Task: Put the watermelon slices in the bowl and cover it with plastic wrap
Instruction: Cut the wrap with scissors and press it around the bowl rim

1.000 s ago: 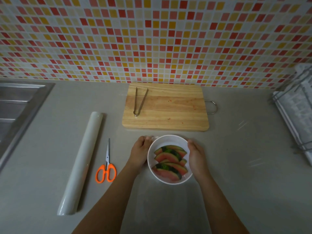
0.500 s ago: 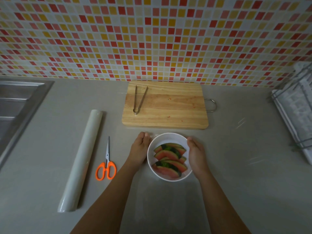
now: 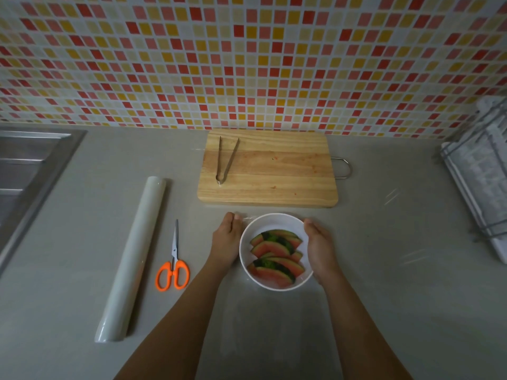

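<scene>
White bowl point(image 3: 274, 221) with the watermelon slices point(image 3: 277, 256) already in it sits on the counter point(image 3: 384, 297), right in front of the cutting board point(image 3: 274, 174). Left hand point(image 3: 226, 239) and right hand point(image 3: 319, 248) lie flat against its sides, grip loose, fingers pretty much straight. The plastic wrap roll point(image 3: 131, 259) lies off to the left.

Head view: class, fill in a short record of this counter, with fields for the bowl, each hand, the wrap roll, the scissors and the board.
bowl: white, holds the watermelon slices
left hand: against the bowl's left side
right hand: against the bowl's right side
wrap roll: lying on the counter, far left
scissors: orange-handled, between roll and left hand
cutting board: behind the bowl, tongs lying on it
film over bowl: too faint to tell
</scene>
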`<state>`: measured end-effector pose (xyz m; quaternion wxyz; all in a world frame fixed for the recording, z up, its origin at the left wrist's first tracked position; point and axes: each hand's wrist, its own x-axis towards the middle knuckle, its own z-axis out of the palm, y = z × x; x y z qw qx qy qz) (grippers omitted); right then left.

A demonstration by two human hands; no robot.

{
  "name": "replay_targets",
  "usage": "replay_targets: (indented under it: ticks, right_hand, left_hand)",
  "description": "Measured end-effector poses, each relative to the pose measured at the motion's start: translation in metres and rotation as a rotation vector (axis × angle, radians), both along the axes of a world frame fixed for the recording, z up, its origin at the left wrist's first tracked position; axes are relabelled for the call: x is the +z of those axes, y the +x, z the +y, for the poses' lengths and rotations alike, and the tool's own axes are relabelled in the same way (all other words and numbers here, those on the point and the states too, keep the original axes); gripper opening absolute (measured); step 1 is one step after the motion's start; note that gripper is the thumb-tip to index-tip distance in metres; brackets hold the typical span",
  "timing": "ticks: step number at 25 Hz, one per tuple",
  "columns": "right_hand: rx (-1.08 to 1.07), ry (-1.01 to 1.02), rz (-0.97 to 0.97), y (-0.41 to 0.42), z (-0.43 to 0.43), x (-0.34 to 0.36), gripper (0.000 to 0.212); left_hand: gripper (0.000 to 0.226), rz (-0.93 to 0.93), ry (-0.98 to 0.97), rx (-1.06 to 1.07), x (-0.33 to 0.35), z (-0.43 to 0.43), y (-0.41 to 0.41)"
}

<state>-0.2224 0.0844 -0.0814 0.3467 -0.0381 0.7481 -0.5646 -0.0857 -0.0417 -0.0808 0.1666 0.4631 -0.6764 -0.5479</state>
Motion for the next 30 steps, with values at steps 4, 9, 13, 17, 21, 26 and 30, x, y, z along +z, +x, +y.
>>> replay_targets:
  ticks: [4, 9, 13, 17, 21, 26, 30]
  right_hand:
    - [-0.022, -0.005, -0.057, -0.003, 0.002, 0.001, 0.035]
    - [-0.020, -0.009, -0.073, -0.002, 0.004, -0.001, 0.033]
    - [-0.011, 0.004, -0.034, -0.002, 0.003, -0.003, 0.033]
    - [-0.023, -0.032, -0.029, 0.000, 0.004, -0.002, 0.035]
    - [0.004, -0.042, -0.017, 0.000, 0.004, -0.002, 0.033]
    - [-0.007, -0.067, -0.019, 0.000, 0.004, -0.001, 0.035]
    - [-0.051, -0.090, -0.090, 0.002, 0.004, 0.004, 0.035]
  left_hand:
    - [0.028, 0.143, 0.159, 0.099, 0.007, 0.010, -0.012]
    - [0.025, 0.228, 0.515, 0.135, 0.008, 0.009, -0.011]
    - [0.047, -0.163, 0.102, 0.128, 0.012, -0.002, -0.003]
    - [0.049, -0.113, -0.197, 0.480, 0.027, -0.001, 0.010]
    - [0.059, 0.262, -0.334, -0.074, 0.050, 0.024, 0.009]
    - [0.058, -0.001, -0.331, -0.397, 0.032, 0.033, 0.004]
    - [0.059, 0.117, -0.126, -0.172, 0.025, 0.036, 0.000]
